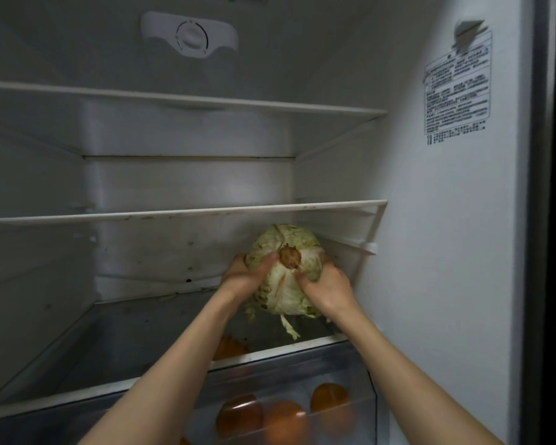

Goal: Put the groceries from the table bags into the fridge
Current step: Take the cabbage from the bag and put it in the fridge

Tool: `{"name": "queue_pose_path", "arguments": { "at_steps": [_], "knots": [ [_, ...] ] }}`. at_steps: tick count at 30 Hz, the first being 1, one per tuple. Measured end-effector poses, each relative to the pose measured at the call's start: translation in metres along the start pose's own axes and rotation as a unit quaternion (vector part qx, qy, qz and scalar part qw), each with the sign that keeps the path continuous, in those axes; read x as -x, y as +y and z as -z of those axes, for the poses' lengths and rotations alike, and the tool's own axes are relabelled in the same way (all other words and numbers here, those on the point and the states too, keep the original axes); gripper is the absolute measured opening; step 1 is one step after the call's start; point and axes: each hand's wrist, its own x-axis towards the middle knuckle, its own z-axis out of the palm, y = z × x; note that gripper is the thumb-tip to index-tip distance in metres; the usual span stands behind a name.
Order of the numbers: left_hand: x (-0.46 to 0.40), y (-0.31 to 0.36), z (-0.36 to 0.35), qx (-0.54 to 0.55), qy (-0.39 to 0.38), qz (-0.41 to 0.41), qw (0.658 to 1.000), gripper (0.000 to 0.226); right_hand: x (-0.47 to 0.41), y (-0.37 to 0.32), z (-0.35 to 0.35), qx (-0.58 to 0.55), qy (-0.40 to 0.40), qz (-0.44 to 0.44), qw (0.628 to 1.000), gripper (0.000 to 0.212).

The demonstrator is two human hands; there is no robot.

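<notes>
Oranges [260, 419] sit in the crisper drawer [350, 374]. Above, left hand [241, 277] and right hand [326, 289] grip the cabbage [286, 268] (stem outward) over the lowest shelf [126, 342]. Placing step; next, lower and release.

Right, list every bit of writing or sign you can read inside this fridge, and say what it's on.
Sticker on the fridge's right inner wall: dense lines of print, too small and blurred to read.
Dial on the back wall: marks around it, none readable.
Cabbage, shelves, drawer: no writing.
</notes>
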Motion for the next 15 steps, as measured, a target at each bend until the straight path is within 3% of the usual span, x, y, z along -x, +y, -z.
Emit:
{"name": "queue_pose_path", "arguments": {
  "at_steps": [5, 10, 12, 15],
  "knots": [
    [0.046, 0.014, 0.008, -0.107, 0.03, -0.075, 0.991, 0.059, 0.019, -0.007, 0.006, 0.069, -0.017, 0.011, 0.997, 0.066],
    [0.109, 0.016, 0.027, -0.4, 0.062, -0.114, 0.907, 0.072, 0.057, -0.008, 0.018, 0.117, -0.009, 0.096, 0.988, 0.067],
    [0.139, 0.018, 0.034, -0.446, 0.09, -0.136, 0.88, 0.07, 0.078, -0.009, 0.023, 0.137, -0.003, 0.133, 0.982, 0.068],
    [0.192, 0.017, 0.039, -0.469, 0.101, -0.132, 0.867, 0.068, 0.121, -0.009, 0.031, 0.174, -0.03, 0.164, 0.971, 0.072]
  ]
}}
